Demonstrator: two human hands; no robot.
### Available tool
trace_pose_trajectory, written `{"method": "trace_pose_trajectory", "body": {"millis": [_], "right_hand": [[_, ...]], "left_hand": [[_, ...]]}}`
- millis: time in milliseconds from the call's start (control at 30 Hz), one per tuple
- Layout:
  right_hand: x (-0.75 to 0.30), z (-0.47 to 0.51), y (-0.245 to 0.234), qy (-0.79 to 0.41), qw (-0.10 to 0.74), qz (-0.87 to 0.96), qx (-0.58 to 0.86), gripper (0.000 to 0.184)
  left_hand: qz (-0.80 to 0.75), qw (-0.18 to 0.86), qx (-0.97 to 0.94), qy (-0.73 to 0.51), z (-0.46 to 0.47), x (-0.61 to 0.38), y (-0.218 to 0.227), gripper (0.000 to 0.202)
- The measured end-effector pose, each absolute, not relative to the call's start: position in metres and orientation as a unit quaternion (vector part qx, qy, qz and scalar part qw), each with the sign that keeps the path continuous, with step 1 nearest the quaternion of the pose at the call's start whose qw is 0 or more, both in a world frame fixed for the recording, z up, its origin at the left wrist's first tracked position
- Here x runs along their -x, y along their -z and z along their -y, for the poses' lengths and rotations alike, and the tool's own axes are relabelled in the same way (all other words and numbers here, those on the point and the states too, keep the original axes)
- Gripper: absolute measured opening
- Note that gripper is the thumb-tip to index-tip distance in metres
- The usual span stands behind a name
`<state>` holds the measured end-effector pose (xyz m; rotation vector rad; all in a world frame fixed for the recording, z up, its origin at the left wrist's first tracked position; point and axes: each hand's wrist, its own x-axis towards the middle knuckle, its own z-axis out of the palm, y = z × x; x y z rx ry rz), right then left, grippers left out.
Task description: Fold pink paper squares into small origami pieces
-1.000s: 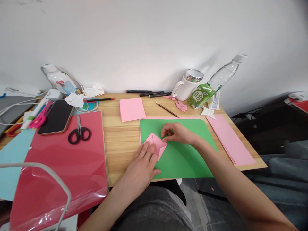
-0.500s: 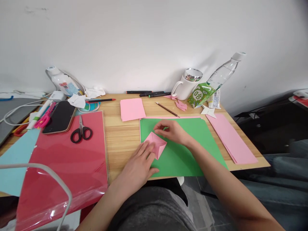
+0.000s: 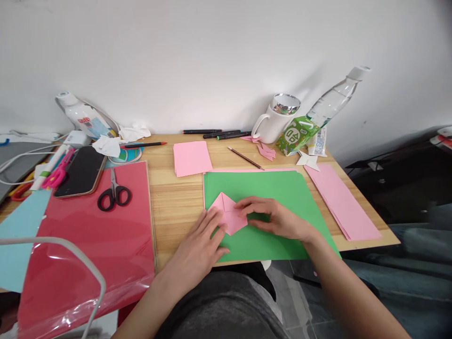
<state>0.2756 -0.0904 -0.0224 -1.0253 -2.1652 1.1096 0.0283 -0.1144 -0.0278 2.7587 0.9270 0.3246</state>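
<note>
Left hand [image 3: 202, 244]: grip is wide and flat, on the folded pink paper [image 3: 231, 223] | Right hand [image 3: 273, 219]: grip wide, touching paper's right side | Below: green sheets [image 3: 271, 188]

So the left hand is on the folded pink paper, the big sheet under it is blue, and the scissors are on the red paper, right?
Not quite: the big sheet under the folded pink paper is green, not blue, as the head view shows. The rest is right.
</note>
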Motion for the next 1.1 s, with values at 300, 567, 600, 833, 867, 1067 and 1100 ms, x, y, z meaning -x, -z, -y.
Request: {"method": "trace_pose_trajectory", "body": {"millis": [300, 567, 600, 833, 867, 1067, 1100], "right_hand": [[-0.244, 0.089, 0.026, -0.331, 0.271, 0.781, 0.455, 0.006], [-0.228, 0.103, 0.039, -0.219, 0.279, 0.789, 0.501, 0.008], [-0.227, 0.104, 0.04, -0.208, 0.277, 0.79, 0.505, 0.008], [-0.226, 0.105, 0.045, -0.172, 0.255, 0.804, 0.509, 0.009], [-0.226, 0.105, 0.046, -0.17, 0.254, 0.805, 0.509, 0.009], [-0.225, 0.105, 0.047, -0.157, 0.247, 0.807, 0.513, 0.009], [-0.225, 0.105, 0.048, -0.154, 0.246, 0.808, 0.513, 0.009]], "left_hand": [[-0.318, 0.068, -0.939, -0.115, 0.12, -0.027, 0.039, 0.051], [-0.296, 0.076, -0.944, -0.124, 0.123, -0.026, 0.04, 0.046], [-0.296, 0.079, -0.944, -0.126, 0.123, -0.026, 0.04, 0.046], [-0.291, 0.083, -0.943, -0.14, 0.123, -0.026, 0.047, 0.045], [-0.29, 0.08, -0.944, -0.139, 0.122, -0.026, 0.047, 0.044], [-0.283, 0.059, -0.948, -0.134, 0.122, -0.025, 0.045, 0.043], [-0.282, 0.055, -0.949, -0.131, 0.123, -0.025, 0.045, 0.044]]}}
